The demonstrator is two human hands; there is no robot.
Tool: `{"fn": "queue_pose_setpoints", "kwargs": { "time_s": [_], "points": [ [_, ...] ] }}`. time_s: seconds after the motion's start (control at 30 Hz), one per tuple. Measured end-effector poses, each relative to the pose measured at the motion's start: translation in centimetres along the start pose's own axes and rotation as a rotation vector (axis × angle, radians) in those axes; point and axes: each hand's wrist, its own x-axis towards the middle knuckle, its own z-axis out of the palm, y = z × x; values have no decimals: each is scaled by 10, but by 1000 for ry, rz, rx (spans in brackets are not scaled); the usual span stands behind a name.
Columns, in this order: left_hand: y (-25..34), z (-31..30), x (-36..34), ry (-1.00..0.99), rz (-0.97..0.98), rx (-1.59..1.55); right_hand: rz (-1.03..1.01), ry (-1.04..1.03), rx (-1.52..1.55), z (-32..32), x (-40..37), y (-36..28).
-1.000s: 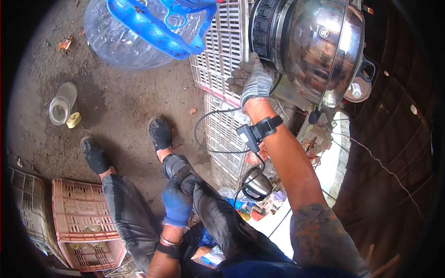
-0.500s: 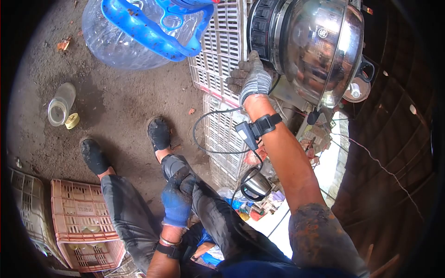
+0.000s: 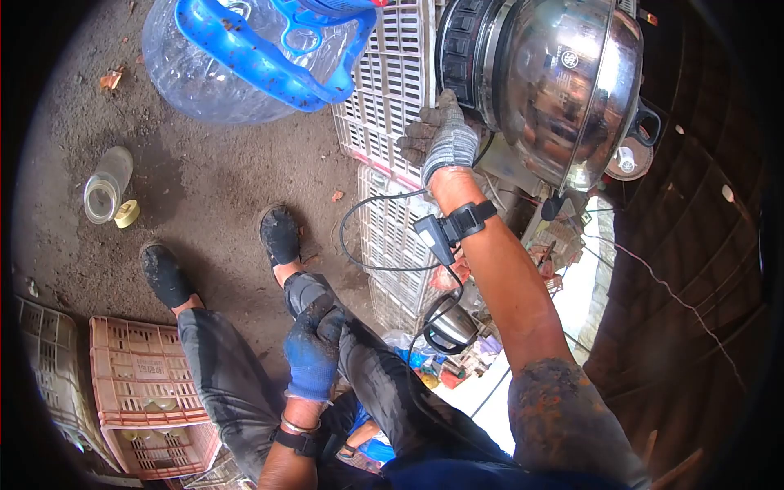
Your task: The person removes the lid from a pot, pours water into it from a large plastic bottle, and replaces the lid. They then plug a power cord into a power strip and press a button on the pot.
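Observation:
My right hand [image 3: 447,143], in a grey-striped glove with dark fingertips, reaches up to a black ribbed appliance base [image 3: 464,51]. One finger is stretched out against its lower edge, with the others spread to the left. Against the base sits a shiny steel pot [image 3: 563,90] with a black side handle. My left hand [image 3: 312,351], in a dirty blue glove, rests on my knee with its fingers loosely over the trouser leg; it holds nothing that I can see. A black cable [image 3: 347,233] loops beside my right wrist.
A large clear bottle [image 3: 237,82] with a blue handle stands by a white plastic crate [image 3: 392,90]. A glass jar [image 3: 108,184] and yellow lid [image 3: 127,214] lie on the dirt floor. Pink crates [image 3: 147,367] stand lower left, a steel kettle [image 3: 454,325] lower centre. Another person's foot [image 3: 365,433] shows below.
My two hands stay where they were. The other person's foot near the bottom has shifted and now shows a sandal strap. The view has barely moved.

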Motion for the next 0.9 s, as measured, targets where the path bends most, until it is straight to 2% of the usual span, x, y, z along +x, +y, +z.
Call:
{"fn": "queue_pose_setpoints", "kwargs": {
  "time_s": [0.13,0.4,0.9],
  "points": [
    [1,0,-1,-6,-57,-49,-4,10,0,3,-1,1],
    [-6,-1,-2,4,5,-11,-7,26,47,7,-2,2],
    [-4,-1,-3,8,6,-38,-18,31,48,6,-2,1]
  ]
}}
